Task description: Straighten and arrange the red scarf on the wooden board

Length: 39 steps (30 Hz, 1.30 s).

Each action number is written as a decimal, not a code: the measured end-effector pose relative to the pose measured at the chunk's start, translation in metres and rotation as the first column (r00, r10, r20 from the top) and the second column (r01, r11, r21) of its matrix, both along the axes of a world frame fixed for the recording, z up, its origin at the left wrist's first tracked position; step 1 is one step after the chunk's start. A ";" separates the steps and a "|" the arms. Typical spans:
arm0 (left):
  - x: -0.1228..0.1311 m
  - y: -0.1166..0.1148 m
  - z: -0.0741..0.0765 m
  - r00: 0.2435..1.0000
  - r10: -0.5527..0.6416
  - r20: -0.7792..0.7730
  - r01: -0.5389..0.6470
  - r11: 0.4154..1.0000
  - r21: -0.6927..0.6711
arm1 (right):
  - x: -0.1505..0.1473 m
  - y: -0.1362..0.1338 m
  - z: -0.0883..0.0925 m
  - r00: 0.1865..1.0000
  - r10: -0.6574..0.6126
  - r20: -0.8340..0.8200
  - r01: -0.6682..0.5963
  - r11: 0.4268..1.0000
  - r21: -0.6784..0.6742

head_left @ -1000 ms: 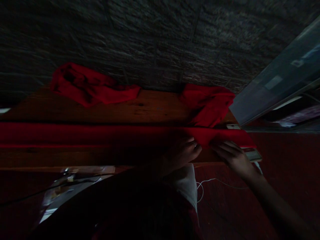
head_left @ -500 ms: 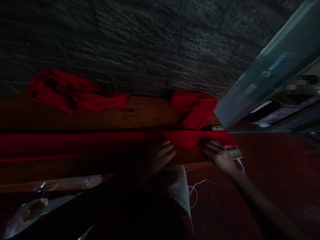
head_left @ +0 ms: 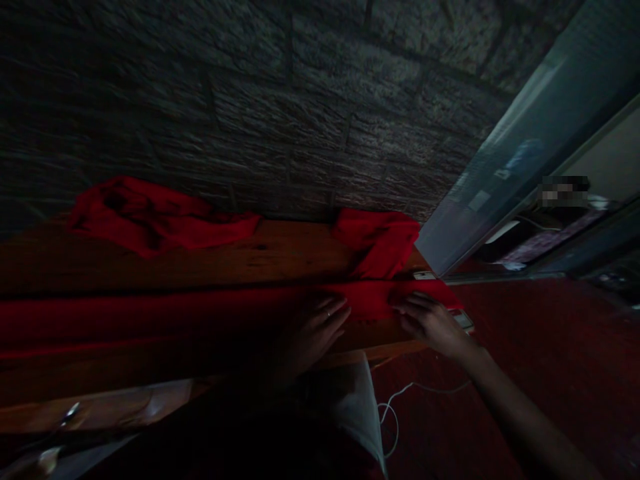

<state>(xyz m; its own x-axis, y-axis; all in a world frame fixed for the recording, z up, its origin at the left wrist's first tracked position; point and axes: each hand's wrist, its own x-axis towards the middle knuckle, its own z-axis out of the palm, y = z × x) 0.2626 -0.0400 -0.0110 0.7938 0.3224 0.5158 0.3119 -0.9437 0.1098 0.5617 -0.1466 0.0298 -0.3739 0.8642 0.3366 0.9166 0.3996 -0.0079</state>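
A long folded strip of red cloth (head_left: 200, 310) runs along the wooden table, away to the left edge of view. My left hand (head_left: 320, 330), with a ring on one finger, rests at the strip's near edge; its fingers are stretched out over the cloth. Further right my right hand (head_left: 435, 327) touches the same strip close to its right end, fingers extended and slightly apart. Dim light hides the left wrist and the fingertips. Behind the strip lie a crumpled red cloth (head_left: 165, 223) and a smaller red piece (head_left: 380, 237).
A dark stone-block wall (head_left: 280, 120) rises behind the wooden table (head_left: 290, 247). A phone (head_left: 463, 320) lies partly under the strip's right end, and a white cable (head_left: 395, 420) hangs below. At right are a pale door frame (head_left: 480, 173) and a person (head_left: 565, 193) beyond it.
The view has tilted, so the table and cloth sit lower in the picture. Both hands stay on the red strip, with small shifts of the fingers.
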 end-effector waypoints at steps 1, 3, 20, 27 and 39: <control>0.002 0.001 0.002 1.000 0.018 0.004 -0.018 1.000 0.011 | -0.001 0.003 0.004 0.997 -0.015 -0.070 0.016 1.000 0.007; 0.008 0.004 0.005 0.999 0.044 -0.001 -0.044 0.999 0.016 | -0.007 0.014 0.009 0.978 -0.068 -0.198 0.083 0.994 0.072; 0.024 0.012 -0.018 0.945 0.321 -0.065 -0.321 0.947 0.017 | -0.027 0.025 -0.067 0.816 -0.561 -0.137 0.557 0.828 -0.072; 0.026 0.011 -0.014 0.942 0.318 -0.103 -0.321 0.947 -0.014 | 0.016 -0.004 -0.027 0.786 -0.552 -0.279 0.538 0.832 -0.134; 0.009 0.023 -0.015 0.910 0.377 -0.171 -0.382 0.924 0.002 | -0.019 0.066 -0.062 0.765 -0.598 -0.240 0.596 0.798 -0.089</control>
<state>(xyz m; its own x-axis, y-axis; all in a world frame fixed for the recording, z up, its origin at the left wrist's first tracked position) 0.2717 -0.0175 -0.0260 0.6812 0.6296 0.3734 0.6620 -0.7476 0.0529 0.5430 -0.0806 -0.0317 0.3113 0.8879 0.3386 0.9374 -0.2285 -0.2628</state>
